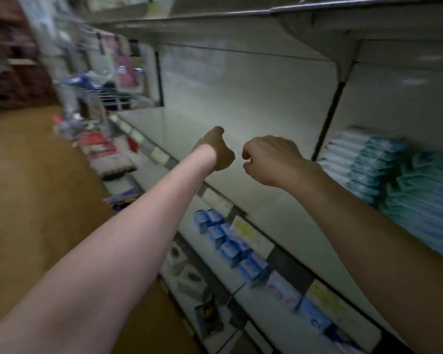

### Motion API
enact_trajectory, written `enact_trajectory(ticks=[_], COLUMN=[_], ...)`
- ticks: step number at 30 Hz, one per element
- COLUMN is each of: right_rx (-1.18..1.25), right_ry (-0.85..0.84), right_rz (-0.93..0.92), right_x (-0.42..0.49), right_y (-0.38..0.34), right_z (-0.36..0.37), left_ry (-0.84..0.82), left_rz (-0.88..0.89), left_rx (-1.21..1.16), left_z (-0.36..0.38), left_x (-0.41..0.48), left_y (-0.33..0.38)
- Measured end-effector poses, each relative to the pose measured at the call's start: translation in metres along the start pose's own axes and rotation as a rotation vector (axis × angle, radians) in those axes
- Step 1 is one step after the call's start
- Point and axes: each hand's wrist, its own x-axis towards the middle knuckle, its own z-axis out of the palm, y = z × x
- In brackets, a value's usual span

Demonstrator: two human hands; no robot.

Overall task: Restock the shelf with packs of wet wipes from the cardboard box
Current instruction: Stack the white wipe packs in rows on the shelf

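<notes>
1. Nearest, at 6 o'clock below the arms, a lower tier carries small blue boxes (230, 241). They are not the task's goods and sit under the working level, out of the way.
2. Just beyond runs the front edge of the shelf (279, 213), lined with price labels (243, 229). Packs have to clear this lip on the way in.
3. At the centre, the left hand (215, 152) is curled into a fist and the right hand (269, 159) has fingers and thumb bent inward. Neither holds anything. They hang near each other above the bare shelf without touching.
4. At 3 o'clock, the packs of wet wipes (363, 167) stand in layered stacks in the bay to the right, past a dark upright bracket (327, 118). So part of the restocking looks done.
5. The bay under the hands is bare from the front edge to the back panel (241, 93), so I judge that much of the filling is left. The cardboard box is out of view (probably behind or below the camera), so each hand must go back for more.
6. At 12 o'clock, the upper shelf (266, 24) overhangs and limits how high a stack can be built.
7. At 9 o'clock, the aisle floor (36, 187) lies open, giving room to step sideways. Farther goods at 10 o'clock are too blurred to name
</notes>
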Motion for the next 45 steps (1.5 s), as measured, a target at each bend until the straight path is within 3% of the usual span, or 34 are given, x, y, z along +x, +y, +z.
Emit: enact_trajectory(ticks=[7,18,25,34,40,45], right_rx=[0.054,0.143,0.186,0.104,0.031,-0.033], right_ry=[-0.033,-0.069,-0.183,-0.400,-0.546,-0.611], right_rz=[-0.327,-0.823,-1.063,-1.157,-1.233,-1.346], right_x=[-0.009,-0.078,-0.154,-0.222,-0.239,-0.258], right_y=[-0.128,-0.375,-0.505,-0.609,-0.660,-0.702], right_z=[-0.005,-0.008,0.004,0.045,0.095,0.153], left_ry=[0.165,0.402,0.401,0.340,0.409,0.456], left_rz=[-0.218,-0.739,-0.911,-1.134,-1.261,-1.386], left_rx=[0.110,0.142,0.140,-0.005,-0.126,-0.384], left_z=[-0.082,-0.210,-0.258,-0.265,-0.247,-0.227], left_x=[-0.078,-0.259,-0.385,-0.500,-0.556,-0.584], left_y=[-0.089,-0.258,-0.347,-0.446,-0.507,-0.551])
